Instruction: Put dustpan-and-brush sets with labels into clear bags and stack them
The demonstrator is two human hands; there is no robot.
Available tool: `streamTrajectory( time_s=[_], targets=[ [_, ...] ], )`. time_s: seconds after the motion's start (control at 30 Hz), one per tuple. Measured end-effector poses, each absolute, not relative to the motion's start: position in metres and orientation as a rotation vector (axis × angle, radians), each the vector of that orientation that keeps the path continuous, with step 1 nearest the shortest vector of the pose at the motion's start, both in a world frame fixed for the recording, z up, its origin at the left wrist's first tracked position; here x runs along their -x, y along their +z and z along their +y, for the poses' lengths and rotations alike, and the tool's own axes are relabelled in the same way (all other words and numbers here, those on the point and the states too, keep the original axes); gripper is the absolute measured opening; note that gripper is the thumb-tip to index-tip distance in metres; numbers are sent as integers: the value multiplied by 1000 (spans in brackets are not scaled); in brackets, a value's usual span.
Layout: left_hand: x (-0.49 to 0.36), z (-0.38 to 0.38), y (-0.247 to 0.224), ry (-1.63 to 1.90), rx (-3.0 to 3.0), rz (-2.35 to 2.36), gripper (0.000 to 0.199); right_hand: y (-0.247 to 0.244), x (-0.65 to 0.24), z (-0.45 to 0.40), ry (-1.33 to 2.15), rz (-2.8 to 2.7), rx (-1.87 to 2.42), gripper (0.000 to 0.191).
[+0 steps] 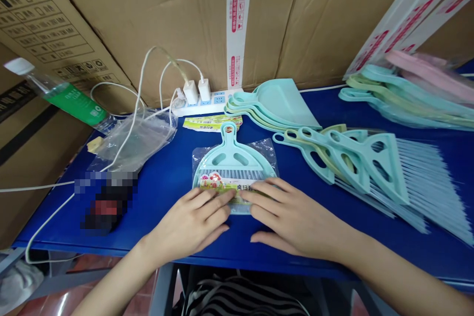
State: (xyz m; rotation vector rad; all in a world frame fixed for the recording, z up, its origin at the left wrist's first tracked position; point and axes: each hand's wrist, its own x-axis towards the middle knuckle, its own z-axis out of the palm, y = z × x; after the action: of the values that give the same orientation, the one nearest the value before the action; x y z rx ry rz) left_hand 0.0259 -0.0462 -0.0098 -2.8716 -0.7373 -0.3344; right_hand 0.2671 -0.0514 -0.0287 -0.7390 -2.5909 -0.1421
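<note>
In the middle of the blue table lies a light-blue dustpan (228, 150) with a small brush (237, 174) on it, both in clear plastic with the handle end pointing away from me. A printed label (225, 182) crosses the brush bristles. My left hand (194, 219) rests its fingers on the label's left part. My right hand (296, 217) lies over the label's right part, fingers spread. Both hands press down flat, gripping nothing. To the right are several overlapping brushes (388, 168), and behind the set is a stack of dustpans (285, 101).
A power strip (218, 100) with white plugs and cables stands by the cardboard, loose labels (207, 123) before it. At left are a green-labelled bottle (74, 101), plastic bags (137, 138) and a blurred dark object (107, 207). Bagged dustpans (414, 94) lie back right.
</note>
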Motion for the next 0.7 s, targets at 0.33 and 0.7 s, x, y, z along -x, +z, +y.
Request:
streamTrajectory(
  time_s=[0.33, 0.7],
  targets=[
    [-23, -45, -4, -326, 2902, -785, 18, -28, -268, -51, -79, -2542, 812, 15],
    [1, -40, 7, -369, 3044, -933, 24, -27, -285, -51, 28, -2503, 826, 10]
  ],
)
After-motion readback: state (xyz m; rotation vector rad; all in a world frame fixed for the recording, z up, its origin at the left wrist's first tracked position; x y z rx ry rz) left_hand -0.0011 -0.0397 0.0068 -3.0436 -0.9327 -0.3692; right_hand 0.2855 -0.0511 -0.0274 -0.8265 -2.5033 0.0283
